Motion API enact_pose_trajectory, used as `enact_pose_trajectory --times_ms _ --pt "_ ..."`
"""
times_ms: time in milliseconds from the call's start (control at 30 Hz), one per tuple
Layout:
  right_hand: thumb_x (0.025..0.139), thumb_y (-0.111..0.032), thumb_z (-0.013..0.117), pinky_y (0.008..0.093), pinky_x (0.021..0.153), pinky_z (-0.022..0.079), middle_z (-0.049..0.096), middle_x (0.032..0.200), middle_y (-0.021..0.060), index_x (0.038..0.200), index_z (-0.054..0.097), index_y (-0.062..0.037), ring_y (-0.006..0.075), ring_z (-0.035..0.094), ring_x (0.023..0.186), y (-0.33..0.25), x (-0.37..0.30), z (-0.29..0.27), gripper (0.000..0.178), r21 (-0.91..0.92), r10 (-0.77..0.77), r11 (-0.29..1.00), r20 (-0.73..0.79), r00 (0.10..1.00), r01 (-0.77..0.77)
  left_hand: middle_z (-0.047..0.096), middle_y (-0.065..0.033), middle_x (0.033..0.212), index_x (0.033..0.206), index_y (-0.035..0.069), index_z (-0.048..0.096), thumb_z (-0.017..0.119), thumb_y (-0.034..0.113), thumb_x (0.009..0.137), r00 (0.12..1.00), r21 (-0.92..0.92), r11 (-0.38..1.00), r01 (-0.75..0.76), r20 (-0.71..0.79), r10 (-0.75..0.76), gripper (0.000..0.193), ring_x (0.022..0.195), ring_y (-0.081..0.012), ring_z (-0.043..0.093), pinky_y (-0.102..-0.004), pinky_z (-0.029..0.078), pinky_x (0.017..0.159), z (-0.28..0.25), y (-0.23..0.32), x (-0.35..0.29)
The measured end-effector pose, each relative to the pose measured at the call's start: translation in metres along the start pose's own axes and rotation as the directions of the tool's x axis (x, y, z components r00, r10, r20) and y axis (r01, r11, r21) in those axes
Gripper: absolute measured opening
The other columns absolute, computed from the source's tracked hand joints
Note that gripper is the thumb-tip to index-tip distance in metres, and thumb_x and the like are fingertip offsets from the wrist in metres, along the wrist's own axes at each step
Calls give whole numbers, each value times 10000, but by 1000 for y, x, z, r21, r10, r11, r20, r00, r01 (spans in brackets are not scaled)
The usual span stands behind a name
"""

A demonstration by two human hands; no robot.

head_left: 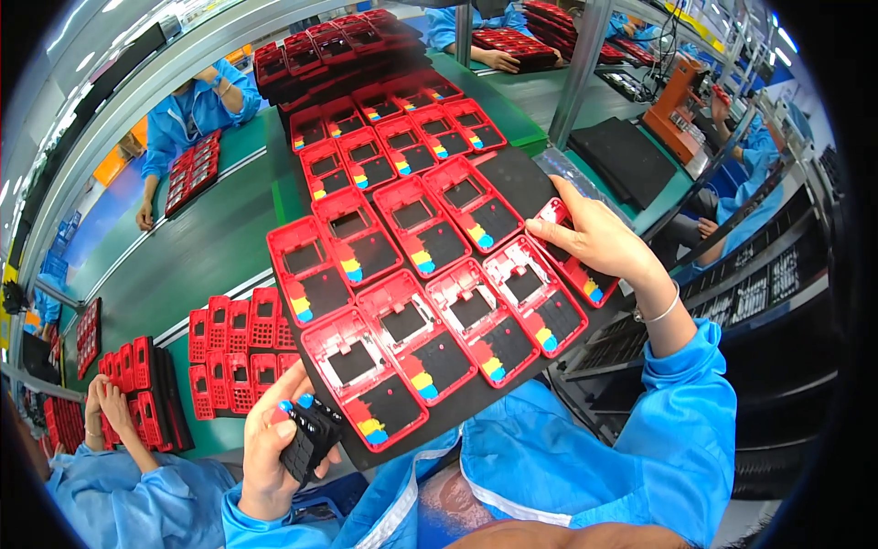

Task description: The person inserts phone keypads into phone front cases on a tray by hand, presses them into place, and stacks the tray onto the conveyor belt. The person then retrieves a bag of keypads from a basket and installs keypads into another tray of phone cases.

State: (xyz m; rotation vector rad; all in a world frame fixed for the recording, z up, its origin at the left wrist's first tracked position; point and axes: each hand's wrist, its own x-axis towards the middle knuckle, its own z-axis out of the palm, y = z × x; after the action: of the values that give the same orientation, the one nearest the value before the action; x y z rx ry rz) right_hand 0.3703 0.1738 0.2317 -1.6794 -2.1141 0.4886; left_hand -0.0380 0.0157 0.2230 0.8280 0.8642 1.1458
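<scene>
A black foam tray (517, 178) tilts in front of me, bearing rows of red plastic phone-like housings (402, 336). Each has a rectangular window and red, yellow and blue patches at one end; the front ones also show white around the window. My right hand (599, 238) is closed on the tray's right edge, thumb over the end red housing (585, 274). At the tray's lower left corner, my left hand (267, 448) closes around a bunch of small black keypad-like pieces (311, 446) with blue and red bits on top. Its far fingers are partly hidden.
Behind the tray, more housings lie in rows below a tall stack of loaded trays (338, 55). Red housings with grid holes (240, 340) sit on the green conveyor (215, 256) at left. A metal post (581, 73) rises at right. Co-workers in blue sit around.
</scene>
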Motion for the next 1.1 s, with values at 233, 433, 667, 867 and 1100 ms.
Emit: enact_pose_trajectory --times_ms 233,433,667,867,1100 --pt "937 -536 712 390 1027 487 635 1310 311 1469 435 125 343 638 1234 -13 59 -18 892 18 53 998 4 999 -53 701 -205 1087 1497 -163 361 681 406 904 988 98 983 -157 22 155 883 607 -183 706 -221 495 385 -15 9 56" --pt "938 -594 687 357 994 500 668 1279 237 1366 547 111 251 650 1167 15 179 -19 836 102 -64 993 29 997 61 694 -175 1084 1449 -144 454 600 331 978 960 131 951 -280 55 275 685 666 -158 677 -218 481 446 -37 39 146" --pt "891 -650 702 357 960 510 664 1278 231 1296 600 95 258 656 1131 57 293 29 854 158 69 985 -15 998 -65 684 -167 1053 1244 -105 618 624 242 1001 969 13 973 -231 -92 231 424 738 -254 676 -281 533 577 -92 49 271" --pt "846 -722 678 516 1065 461 596 1367 286 1319 640 26 423 541 1324 45 307 45 886 -302 67 937 -336 939 -175 668 -221 1194 1291 -107 584 634 241 1011 953 -73 956 -282 -135 271 450 853 -260 681 -294 558 645 -124 38 296" --pt "859 -138 716 441 659 543 644 793 123 954 704 -78 328 667 738 8 145 75 112 -213 -792 578 -378 479 788 569 -175 1438 1540 11 435 565 215 1071 799 437 850 -295 -374 470 528 1053 -202 644 -304 578 813 -261 1 167"
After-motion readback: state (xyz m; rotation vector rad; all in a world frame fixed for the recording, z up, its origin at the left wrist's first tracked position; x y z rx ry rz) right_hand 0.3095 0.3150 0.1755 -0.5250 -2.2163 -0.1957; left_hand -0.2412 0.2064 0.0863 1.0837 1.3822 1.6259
